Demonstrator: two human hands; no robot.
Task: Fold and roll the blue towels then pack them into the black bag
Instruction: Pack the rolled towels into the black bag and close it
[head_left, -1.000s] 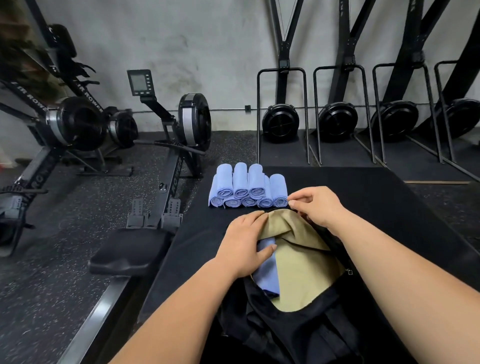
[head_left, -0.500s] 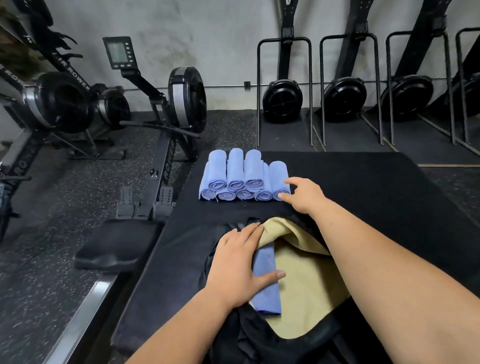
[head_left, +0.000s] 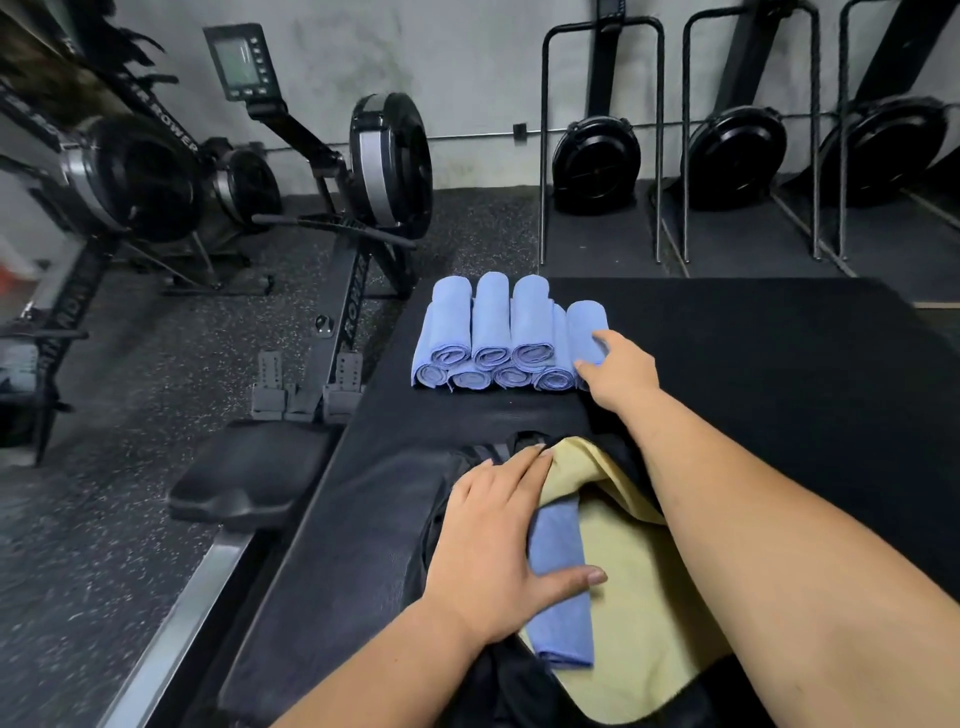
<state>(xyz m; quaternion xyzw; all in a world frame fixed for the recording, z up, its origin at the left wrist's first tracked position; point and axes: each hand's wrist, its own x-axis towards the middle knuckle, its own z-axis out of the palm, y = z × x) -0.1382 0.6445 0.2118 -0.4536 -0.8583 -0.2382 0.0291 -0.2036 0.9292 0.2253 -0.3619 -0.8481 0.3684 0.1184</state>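
Several rolled blue towels (head_left: 491, 332) lie stacked in two layers on the black padded surface (head_left: 769, 364). My right hand (head_left: 621, 371) reaches to the stack's right end and grips the near end of the rightmost roll (head_left: 586, 319), thumb on its left side. Closer to me, the black bag (head_left: 493, 691) lies open, showing its yellow lining (head_left: 639, 597). One rolled blue towel (head_left: 563, 613) lies inside against the left wall. My left hand (head_left: 493, 551) rests flat on that towel and on the lining's edge, fingers straight.
A rowing machine (head_left: 387, 161) stands left of the padded surface, its black seat (head_left: 249, 473) and rail close to the edge. More rowers fill the far left. Upright machines in black metal frames (head_left: 597, 161) line the back wall.
My right hand left the bag's opening and moved forward onto the rightmost roll of the stack. The left hand stayed on the towel in the bag. The camera tipped down and closer.
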